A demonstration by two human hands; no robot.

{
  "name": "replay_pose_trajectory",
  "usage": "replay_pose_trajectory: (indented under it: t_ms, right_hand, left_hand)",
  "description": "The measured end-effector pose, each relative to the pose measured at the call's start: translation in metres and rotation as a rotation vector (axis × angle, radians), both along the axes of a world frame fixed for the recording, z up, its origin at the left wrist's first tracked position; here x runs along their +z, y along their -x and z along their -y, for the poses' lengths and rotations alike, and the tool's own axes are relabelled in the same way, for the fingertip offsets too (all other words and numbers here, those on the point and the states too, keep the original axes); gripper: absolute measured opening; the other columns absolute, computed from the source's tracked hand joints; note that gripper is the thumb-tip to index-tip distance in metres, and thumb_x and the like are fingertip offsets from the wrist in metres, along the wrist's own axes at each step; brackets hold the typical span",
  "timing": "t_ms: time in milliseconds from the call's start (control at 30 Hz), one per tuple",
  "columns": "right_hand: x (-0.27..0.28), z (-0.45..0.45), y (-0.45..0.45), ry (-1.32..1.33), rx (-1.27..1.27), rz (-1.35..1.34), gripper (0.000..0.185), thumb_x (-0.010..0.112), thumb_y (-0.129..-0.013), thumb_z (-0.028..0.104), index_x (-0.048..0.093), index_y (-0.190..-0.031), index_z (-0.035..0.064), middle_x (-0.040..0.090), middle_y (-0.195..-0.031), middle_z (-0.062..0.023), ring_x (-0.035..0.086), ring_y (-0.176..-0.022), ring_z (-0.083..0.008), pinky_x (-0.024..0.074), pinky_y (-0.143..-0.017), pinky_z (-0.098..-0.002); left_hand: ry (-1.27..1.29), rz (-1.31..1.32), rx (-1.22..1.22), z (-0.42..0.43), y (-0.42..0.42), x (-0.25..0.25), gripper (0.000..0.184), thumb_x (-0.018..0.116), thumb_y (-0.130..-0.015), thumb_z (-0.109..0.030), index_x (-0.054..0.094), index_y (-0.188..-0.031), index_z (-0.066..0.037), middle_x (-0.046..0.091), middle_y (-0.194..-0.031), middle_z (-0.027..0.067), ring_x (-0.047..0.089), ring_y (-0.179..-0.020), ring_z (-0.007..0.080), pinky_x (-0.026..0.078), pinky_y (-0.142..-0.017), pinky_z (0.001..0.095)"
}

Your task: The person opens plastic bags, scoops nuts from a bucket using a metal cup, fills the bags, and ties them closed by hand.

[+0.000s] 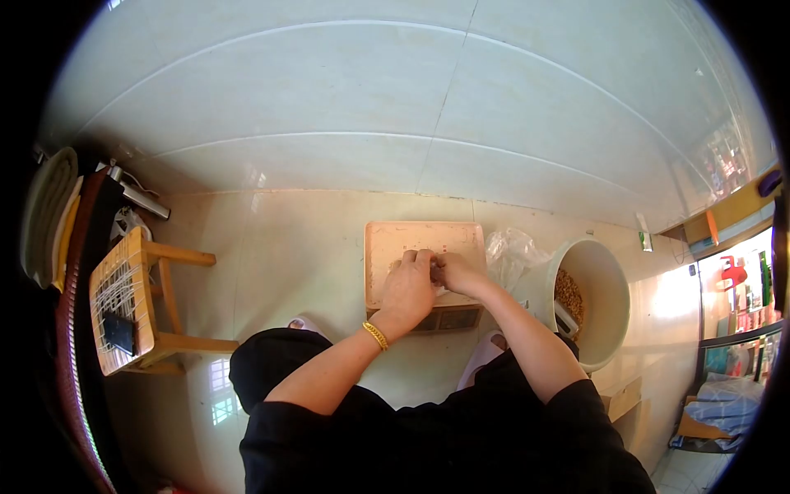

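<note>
My left hand (409, 286), with a gold-coloured bracelet at its wrist, is closed over a pale pink tray (380, 239). Against it, my right hand (457, 274) has its fingers bent inward, and the fingertips of both meet. Something small and whitish shows just under them, but the fingers hide most of it and its kind cannot be made out. The tray rests on a boxy base (448, 319) with a dark front panel, which looks like a weighing scale. Faint small bits lie on the tray's surface.
Right of the tray lie crumpled see-through plastic bags (512, 249). Beside them a large pale bucket (605, 288) contains brown kernels or nuts (568, 292) and a scoop-like object. A wooden stool (152, 329) bearing a dark flat object stands left. A tiled wall (329, 90) rises ahead.
</note>
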State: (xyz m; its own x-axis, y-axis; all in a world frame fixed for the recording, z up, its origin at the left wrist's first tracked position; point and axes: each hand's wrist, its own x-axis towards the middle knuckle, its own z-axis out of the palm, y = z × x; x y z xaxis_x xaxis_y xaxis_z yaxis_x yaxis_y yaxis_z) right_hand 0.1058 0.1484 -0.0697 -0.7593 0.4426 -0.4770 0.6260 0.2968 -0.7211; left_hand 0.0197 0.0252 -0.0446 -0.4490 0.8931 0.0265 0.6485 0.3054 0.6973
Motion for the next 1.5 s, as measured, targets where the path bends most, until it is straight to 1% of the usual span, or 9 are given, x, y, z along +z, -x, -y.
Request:
replay_pose_trajectory:
  t_ms: [200, 633, 833, 933, 1033, 1100, 1233, 1300, 1500]
  right_hand:
    - [-0.014, -0.001, -0.002, -0.028, 0.094, 0.016, 0.016, 0.052, -0.081, 0.012, 0.065, -0.078, 0.0024, 0.065, -0.070, -0.0125, 0.062, -0.067, -0.0218, 0.0468, -0.063, -0.0351]
    - [-0.014, 0.006, 0.000, -0.002, 0.012, -0.058, 0.017, 0.048, -0.084, 0.009, 0.064, -0.083, 0.0033, 0.066, -0.072, -0.0106, 0.062, -0.064, -0.0215, 0.0477, -0.059, -0.0341]
    - [0.004, 0.002, 0.000, 0.196, -0.321, -0.001, 0.020, 0.044, -0.091, 0.013, 0.059, -0.084, 0.0019, 0.062, -0.072, -0.0067, 0.059, -0.064, -0.0146, 0.0493, -0.056, -0.0304]
    - [-0.015, -0.009, -0.005, 0.218, -0.164, 0.080, 0.016, 0.052, -0.088, 0.012, 0.058, -0.079, 0.0010, 0.060, -0.068, -0.0068, 0.058, -0.061, -0.0150, 0.0483, -0.054, -0.0295]
    - [-0.018, -0.008, -0.006, -0.065, 0.091, 0.079, 0.013, 0.058, -0.083, 0.010, 0.058, -0.074, 0.0004, 0.058, -0.064, -0.0059, 0.055, -0.059, -0.0140, 0.0447, -0.053, -0.0288]
    - [-0.009, -0.002, -0.004, -0.123, 0.003, -0.028, 0.011, 0.062, -0.077, 0.012, 0.059, -0.075, 0.0018, 0.059, -0.066, -0.0142, 0.055, -0.059, -0.0227, 0.0434, -0.056, -0.0365]
    - [0.006, 0.006, 0.000, -0.164, -0.046, -0.058, 0.012, 0.064, -0.077, 0.013, 0.060, -0.076, 0.0021, 0.057, -0.064, -0.0143, 0.052, -0.057, -0.0216, 0.0423, -0.055, -0.0367]
    - [0.012, 0.006, 0.000, -0.152, -0.047, -0.153, 0.012, 0.063, -0.083, 0.010, 0.060, -0.075, 0.0009, 0.059, -0.065, -0.0040, 0.051, -0.060, -0.0106, 0.0416, -0.055, -0.0281]
    - [0.048, 0.003, -0.006, 0.211, -0.218, -0.317, 0.006, 0.062, -0.084, 0.006, 0.060, -0.087, 0.0006, 0.062, -0.075, -0.0027, 0.056, -0.068, -0.0091, 0.0473, -0.067, -0.0252]
  left_hand:
    - [0.110, -0.095, 0.026, 0.001, 0.000, -0.008, 0.024, 0.056, -0.075, 0.000, 0.055, -0.099, -0.004, 0.058, -0.099, 0.0171, 0.058, -0.092, 0.0348, 0.048, -0.077, 0.0422]
    - [0.126, -0.118, 0.010, 0.001, 0.014, -0.016, 0.011, 0.053, -0.081, -0.012, 0.060, -0.087, -0.006, 0.064, -0.081, 0.0157, 0.063, -0.076, 0.0336, 0.051, -0.066, 0.0438]
    - [0.289, -0.056, -0.012, 0.003, 0.007, -0.024, 0.013, 0.053, -0.082, -0.017, 0.062, -0.082, -0.007, 0.065, -0.077, 0.0145, 0.064, -0.075, 0.0327, 0.051, -0.066, 0.0433]
    - [0.273, -0.111, -0.080, 0.004, 0.004, -0.032, 0.014, 0.054, -0.082, -0.018, 0.062, -0.086, -0.007, 0.065, -0.078, 0.0150, 0.063, -0.076, 0.0332, 0.051, -0.068, 0.0445]
    - [0.317, -0.038, -0.075, 0.005, 0.004, -0.025, 0.016, 0.054, -0.082, -0.016, 0.061, -0.093, -0.007, 0.064, -0.086, 0.0171, 0.063, -0.081, 0.0341, 0.050, -0.072, 0.0449]
    - [0.207, -0.101, -0.033, 0.007, 0.004, -0.032, 0.020, 0.055, -0.081, -0.014, 0.060, -0.099, -0.007, 0.061, -0.095, 0.0191, 0.061, -0.088, 0.0350, 0.049, -0.076, 0.0444]
    - [0.191, -0.025, -0.049, 0.005, 0.008, -0.043, 0.023, 0.057, -0.081, -0.013, 0.060, -0.103, -0.007, 0.059, -0.099, 0.0199, 0.060, -0.091, 0.0361, 0.048, -0.078, 0.0435]
    - [0.113, 0.105, -0.033, 0.000, 0.014, -0.051, 0.023, 0.059, -0.082, -0.015, 0.061, -0.103, -0.007, 0.060, -0.099, 0.0206, 0.060, -0.089, 0.0372, 0.048, -0.078, 0.0433]
    - [-0.109, 0.260, -0.045, -0.010, 0.019, -0.049, 0.017, 0.053, -0.086, -0.017, 0.061, -0.097, -0.006, 0.062, -0.098, 0.0182, 0.055, -0.090, 0.0397, 0.045, -0.078, 0.0478]
